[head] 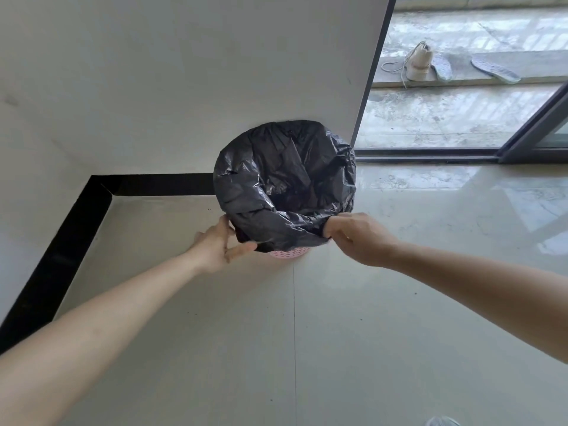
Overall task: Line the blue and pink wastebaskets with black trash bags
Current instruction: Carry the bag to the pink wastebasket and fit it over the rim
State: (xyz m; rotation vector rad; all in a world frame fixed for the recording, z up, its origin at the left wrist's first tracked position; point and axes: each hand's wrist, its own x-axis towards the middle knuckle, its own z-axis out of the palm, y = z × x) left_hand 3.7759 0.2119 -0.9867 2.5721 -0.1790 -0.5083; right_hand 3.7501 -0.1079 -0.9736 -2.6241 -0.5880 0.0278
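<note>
Looking down through the head camera, I see one glossy pale tiled floor filling most of the view, met at the back by one white wall with a black skirting strip along its foot. To the right of the wall stands one dark-framed sliding glass door, and beyond it on the balcony I count one white shoe with loose laces and two separate insoles lying beside it. One black trash bag sits opened over one pink wastebasket, which stands on the floor close against the wall; only a small band of its perforated pink side shows beneath the bag's folded-down edge. No blue basket is in view. Two bare forearms reach in from the lower corners. My left hand has thumb and fingers pinching the bag's hem at the near-left of the rim. My right hand is closed on the bunched hem at the near-right of the rim, knuckles up. At the bottom edge a sliver of one grey shoe shows.
</note>
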